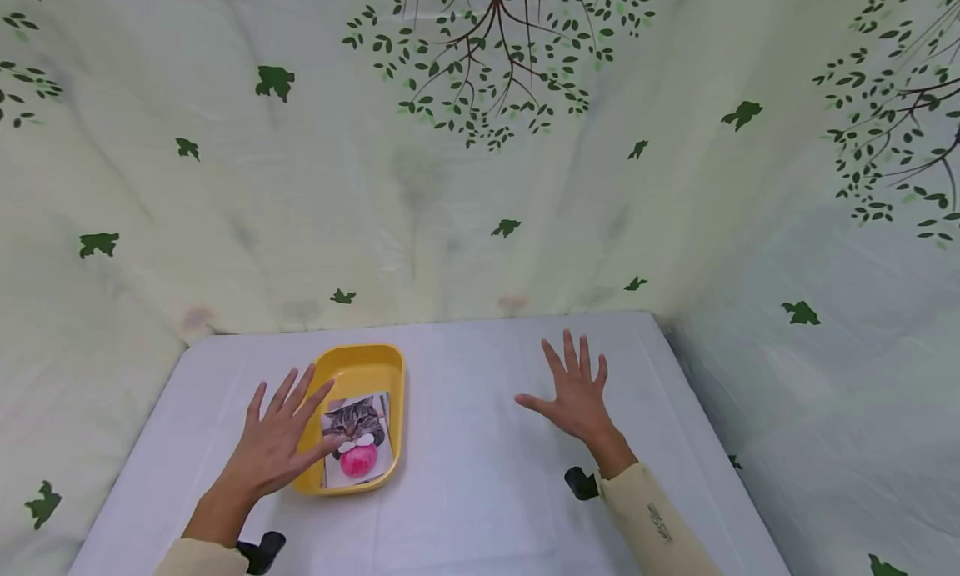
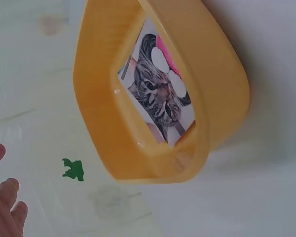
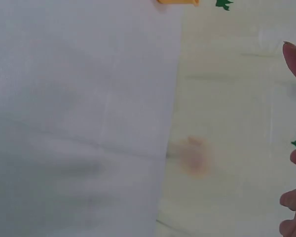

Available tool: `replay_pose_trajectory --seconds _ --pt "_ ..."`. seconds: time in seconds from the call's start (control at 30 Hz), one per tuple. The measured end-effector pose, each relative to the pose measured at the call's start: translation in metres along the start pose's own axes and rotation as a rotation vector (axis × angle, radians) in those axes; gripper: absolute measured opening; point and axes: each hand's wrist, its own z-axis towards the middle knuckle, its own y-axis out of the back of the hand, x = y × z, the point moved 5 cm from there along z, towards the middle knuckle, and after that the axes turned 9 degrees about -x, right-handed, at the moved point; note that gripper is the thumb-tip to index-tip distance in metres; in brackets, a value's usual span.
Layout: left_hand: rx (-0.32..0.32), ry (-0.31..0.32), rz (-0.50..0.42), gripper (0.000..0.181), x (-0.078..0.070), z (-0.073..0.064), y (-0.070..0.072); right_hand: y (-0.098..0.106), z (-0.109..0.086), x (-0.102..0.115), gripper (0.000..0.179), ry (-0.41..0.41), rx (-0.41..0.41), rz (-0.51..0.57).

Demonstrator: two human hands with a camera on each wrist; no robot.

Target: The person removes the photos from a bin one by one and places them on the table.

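Observation:
A yellow tray (image 1: pixel 360 358) stands on the left half of the table. Inside it lies a small stack of printed pictures (image 1: pixel 377 430); the top one shows a tabby cat with a pink ball. My left hand (image 1: pixel 277 443), fingers spread, hovers at the tray's left side and covers part of its rim in the head view. The left wrist view shows the cat picture (image 2: pixel 160 94) within the deep-walled tray (image 2: pixel 96 98). Over the right half of the table, my right hand (image 1: pixel 576 397) is held up with fingers spread, holding nothing.
White cloth covers the table (image 1: pixel 472 409). Behind and beside it hangs a pale curtain (image 1: pixel 420 201) printed with green leaves and branches. A black wrist strap mount (image 1: pixel 261 553) sits at the left wrist, another mount (image 1: pixel 581 483) at the right.

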Motion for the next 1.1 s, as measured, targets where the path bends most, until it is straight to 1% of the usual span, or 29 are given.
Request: replay_pose_trajectory --seconds 0.1,0.23,0.37,0.53,0.67,0.8,0.93,1.03,1.1 --pt "0.009 0.003 0.003 0.080 0.002 -0.003 0.000 -0.005 0.004 0.007 0.099 0.018 0.019 0.010" --pt "0.003 -0.015 0.013 0.078 0.003 -0.006 0.000 -0.015 0.010 0.018 0.097 0.050 0.038 0.051" --pt "-0.013 -0.025 0.016 0.078 0.005 -0.011 -0.002 -0.032 0.017 0.031 0.094 0.091 0.056 0.092" --pt "-0.017 -0.016 0.001 0.078 0.011 -0.019 -0.009 -0.056 0.024 0.048 0.088 0.167 0.113 0.156" --pt "0.022 0.014 -0.016 0.078 0.015 -0.025 -0.017 -0.075 0.027 0.063 0.084 0.209 0.146 0.188" --pt "0.051 0.049 -0.023 0.079 0.020 -0.030 -0.025 -0.093 0.028 0.083 0.082 0.210 0.176 0.220" --pt "0.065 0.068 -0.019 0.078 0.024 -0.036 -0.032 -0.110 0.029 0.103 0.079 0.193 0.203 0.230" --pt "0.099 0.098 -0.030 0.079 0.027 -0.039 -0.038 -0.122 0.031 0.116 0.075 0.189 0.230 0.245" --pt "0.126 0.120 -0.038 0.080 0.030 -0.041 -0.042 -0.129 0.032 0.125 0.073 0.204 0.252 0.262"
